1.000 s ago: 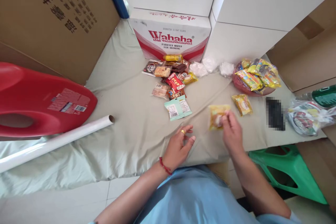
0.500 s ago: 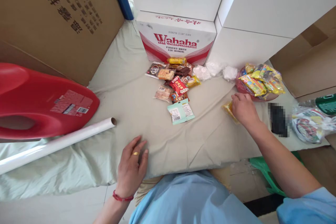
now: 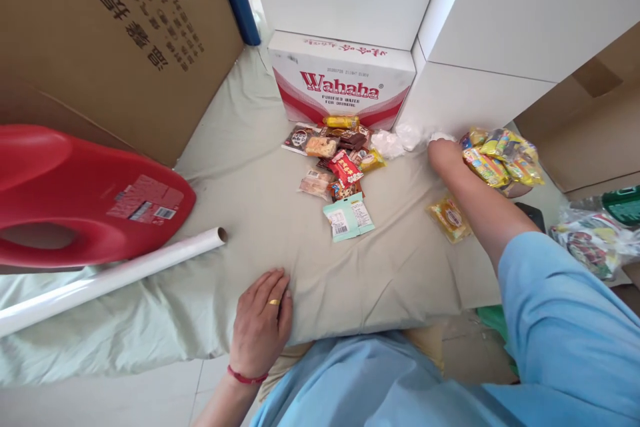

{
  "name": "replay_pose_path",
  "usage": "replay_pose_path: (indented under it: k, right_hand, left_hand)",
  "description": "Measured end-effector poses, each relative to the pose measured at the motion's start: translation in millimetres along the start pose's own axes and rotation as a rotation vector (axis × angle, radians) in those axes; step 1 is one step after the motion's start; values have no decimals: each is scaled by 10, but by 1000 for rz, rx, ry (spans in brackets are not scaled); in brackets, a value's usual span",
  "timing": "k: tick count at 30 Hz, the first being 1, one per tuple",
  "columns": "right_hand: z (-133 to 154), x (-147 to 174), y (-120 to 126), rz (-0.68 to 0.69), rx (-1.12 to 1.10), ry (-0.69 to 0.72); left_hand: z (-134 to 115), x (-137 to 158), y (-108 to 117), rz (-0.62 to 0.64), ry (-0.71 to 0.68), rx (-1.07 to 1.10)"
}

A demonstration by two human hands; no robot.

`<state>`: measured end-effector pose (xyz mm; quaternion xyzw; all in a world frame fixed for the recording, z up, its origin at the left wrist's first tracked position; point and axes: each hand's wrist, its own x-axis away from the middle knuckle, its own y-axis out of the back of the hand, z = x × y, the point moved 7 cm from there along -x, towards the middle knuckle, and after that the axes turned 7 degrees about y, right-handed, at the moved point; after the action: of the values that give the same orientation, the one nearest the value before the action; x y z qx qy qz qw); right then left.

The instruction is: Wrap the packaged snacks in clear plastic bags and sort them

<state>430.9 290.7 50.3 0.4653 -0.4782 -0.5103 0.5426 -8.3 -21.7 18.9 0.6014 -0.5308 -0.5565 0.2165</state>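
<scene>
Since half a second ago, the right hand (image 3: 445, 155) has left the yellow packet (image 3: 450, 219) and moved farther back across the cloth (image 3: 300, 240), to a crumpled white bag (image 3: 443, 136) just left of the bowl (image 3: 517, 191). Its fingers are hidden behind the back of the hand, so I cannot tell whether they are apart or closed on the bag. The yellow packet lies flat on the cloth, in front of the bowl and just left of the right forearm, touched by neither hand. Small yellow snacks (image 3: 486, 167) are heaped in the bowl, rising above its rim. The left hand (image 3: 261, 323) rests palm down near the front edge of the cloth, holding nothing; its fingers lie closer together than before, with the thumb alongside them. Well ahead of it, a pale green packet (image 3: 350, 217) lies at the near end of a loose pile of snacks, with a red packet (image 3: 345, 169) behind it. The pile reaches back to the water carton (image 3: 343, 90). More crumpled white bags (image 3: 390, 144) lie between the pile and the right hand. Off to the left are a white tube (image 3: 125, 273) and a red jug (image 3: 85, 190).
</scene>
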Motion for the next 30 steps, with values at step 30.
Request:
replay_pose_path:
  k: [30]
  right_hand:
    - [1361, 2647, -723, 72, -1937, -292]
  left_hand:
    - [-1307, -741, -589, 321, 154, 763]
